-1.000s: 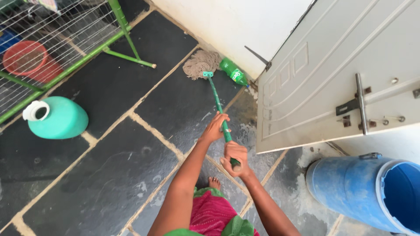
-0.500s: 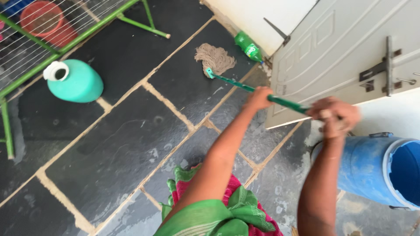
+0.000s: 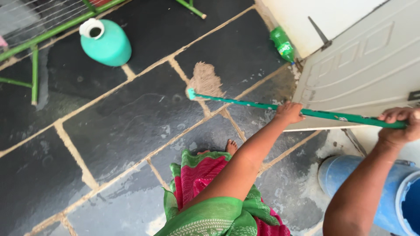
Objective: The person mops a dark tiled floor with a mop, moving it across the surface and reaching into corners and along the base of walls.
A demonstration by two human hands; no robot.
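Both hands grip the green mop handle point(image 3: 280, 106): left hand point(image 3: 288, 112) midway along, right hand point(image 3: 400, 126) at its end. The mop head point(image 3: 204, 81) lies on the wet dark floor point(image 3: 127, 126), near the door point(image 3: 367, 70).

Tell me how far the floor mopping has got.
Done: the dark slabs near the feet show wet streaks. In hand: both hands grip the green mop handle, left hand mid-shaft, right hand at the end, mop head on a slab joint. Left: slabs near the teal jug look matte, likely unmopped.
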